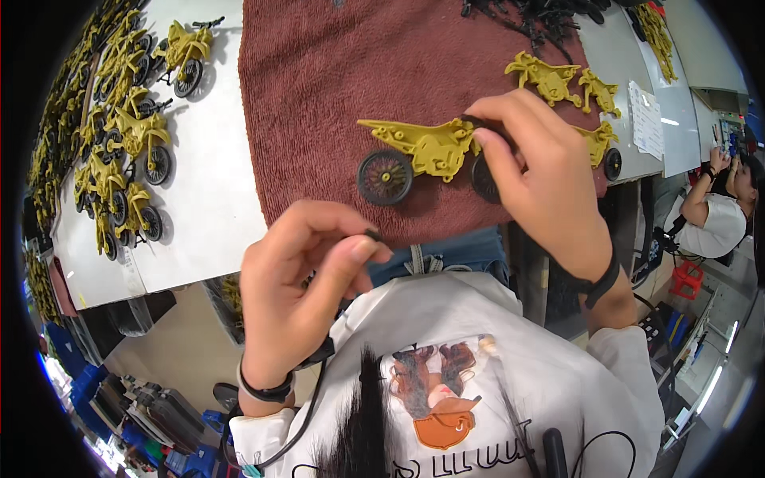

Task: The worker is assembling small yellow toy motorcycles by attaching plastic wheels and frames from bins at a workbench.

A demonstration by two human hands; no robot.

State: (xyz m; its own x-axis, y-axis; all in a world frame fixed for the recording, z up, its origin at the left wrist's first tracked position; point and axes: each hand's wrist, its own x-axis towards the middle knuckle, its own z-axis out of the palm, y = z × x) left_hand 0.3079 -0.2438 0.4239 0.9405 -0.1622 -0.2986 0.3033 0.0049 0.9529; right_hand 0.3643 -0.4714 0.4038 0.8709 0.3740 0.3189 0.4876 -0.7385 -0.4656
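A yellow toy motorcycle body half (434,151) lies on a brown-red towel (319,103), inner side up. A black spoked wheel (384,177) sits at its left end; another black wheel (484,179) shows only partly beside my right hand. My right hand (542,171) pinches a small black part (473,121) at the body's right end, its shape mostly covered by the fingers. Lower left, in front of the towel's near edge, my left hand (307,275) is raised, with thumb and forefinger closed on a tiny black piece (373,236).
More yellow body pieces (546,77) lie at the towel's right side. A heap of black parts (534,28) is at the far edge. Assembled toy motorcycles (139,135) crowd the white table (215,159) on the left. A paper sheet (645,119) and another person (713,215) are at right.
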